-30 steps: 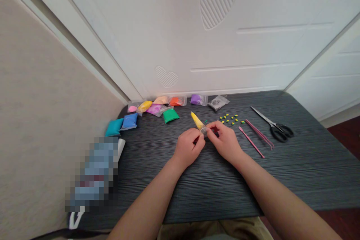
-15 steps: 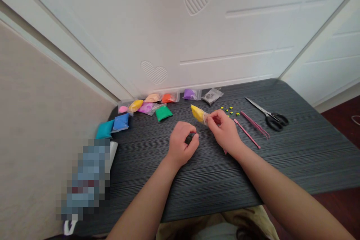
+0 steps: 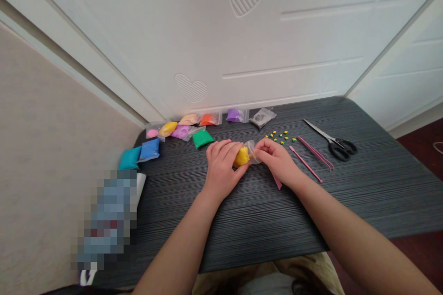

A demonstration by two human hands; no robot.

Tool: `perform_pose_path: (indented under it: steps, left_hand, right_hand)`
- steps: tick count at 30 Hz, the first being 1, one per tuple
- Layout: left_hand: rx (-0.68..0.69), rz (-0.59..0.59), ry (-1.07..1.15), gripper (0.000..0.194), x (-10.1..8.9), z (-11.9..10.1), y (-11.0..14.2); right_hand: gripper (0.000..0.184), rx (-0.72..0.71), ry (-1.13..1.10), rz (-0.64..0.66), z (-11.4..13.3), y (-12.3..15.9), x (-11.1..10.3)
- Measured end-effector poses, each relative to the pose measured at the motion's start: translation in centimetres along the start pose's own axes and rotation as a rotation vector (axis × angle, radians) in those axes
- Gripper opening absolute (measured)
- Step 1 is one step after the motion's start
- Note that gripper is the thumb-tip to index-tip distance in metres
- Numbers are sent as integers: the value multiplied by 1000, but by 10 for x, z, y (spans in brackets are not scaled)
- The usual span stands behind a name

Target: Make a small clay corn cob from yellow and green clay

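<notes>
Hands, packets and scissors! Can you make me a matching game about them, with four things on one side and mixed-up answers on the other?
Things:
1. Scissors
2. Left hand
3. Teal packet
4. Right hand

Where or how:
A. Pinching the clear end of the bag
B. Beside the blue packet
C. Lying on the table, with black handles
D. Curled around the yellow part of the bag

Right pairs: 1-C, 2-D, 3-B, 4-A
</notes>
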State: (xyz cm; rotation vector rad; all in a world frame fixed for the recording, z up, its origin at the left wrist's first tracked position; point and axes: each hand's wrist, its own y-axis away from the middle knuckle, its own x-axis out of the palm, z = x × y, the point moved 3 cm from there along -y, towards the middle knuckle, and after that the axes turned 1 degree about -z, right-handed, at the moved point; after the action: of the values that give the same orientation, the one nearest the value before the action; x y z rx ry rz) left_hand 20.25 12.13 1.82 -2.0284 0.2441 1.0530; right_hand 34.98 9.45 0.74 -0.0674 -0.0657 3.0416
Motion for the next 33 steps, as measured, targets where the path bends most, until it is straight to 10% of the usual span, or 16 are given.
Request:
perform_pose_path:
  steps: [15,33]
  left_hand:
    - [-84,4,62,34,3,6,1]
    - [-229,62,265,29,1,9,-1]
  right_hand:
    - [12,-337,379,-25,17,7,0]
    - [15,-302,290,-7,17,5,-4]
